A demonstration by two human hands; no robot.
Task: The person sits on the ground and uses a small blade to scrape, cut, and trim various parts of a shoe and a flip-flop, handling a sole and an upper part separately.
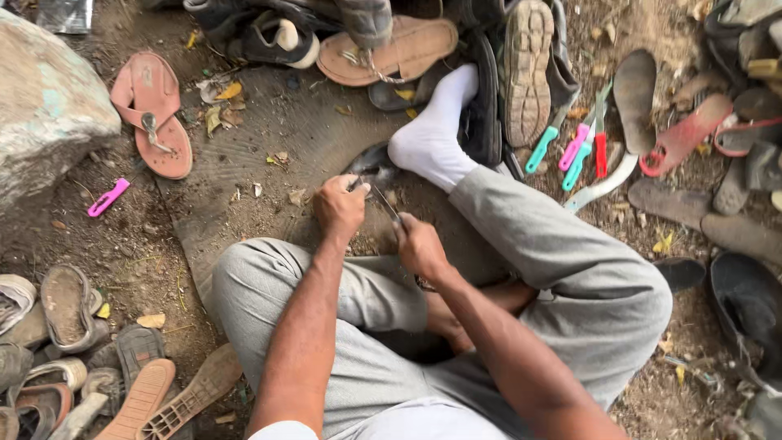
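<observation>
Seated person, grey trousers, legs folded on bare dirt ground point(269, 122); both forearms reach forward from the near edge of the view.

Left hand point(340, 208): fingers curled shut around the near end of a dark, worn shoe part point(371, 159), which lies on the ground just beyond the knuckles and beside the white-socked foot point(432, 134). The piece touches the fingertips; most of it shows past the hand, toward the far side.

Right hand point(419, 244): fingers closed around the handle of a thin metal blade point(384, 202). The blade runs slantwise from this fist up toward the left hand, its tip meeting the dark shoe part between the two hands.

Near left corner: heap of worn sandals and soles point(73, 358), brown, grey and tan, several lying sole up.

Near right edge: black shoe point(745, 305) lying open side up.

Left of the hands, well apart: small pink plastic-handled tool point(108, 197) on the dirt.

Left edge: large grey rock point(45, 106).

Farther left: pink flat sandal point(153, 110), strap side up.

Right of the socked foot: cluster of small tools with teal, pink and red handles point(574, 147), lying side by side, and a red sandal point(684, 134) beyond.

Far edge: tan flat sandal point(391, 50), a beige tread-soled shoe point(528, 69) lying sole up, and dark shoes piled together.
</observation>
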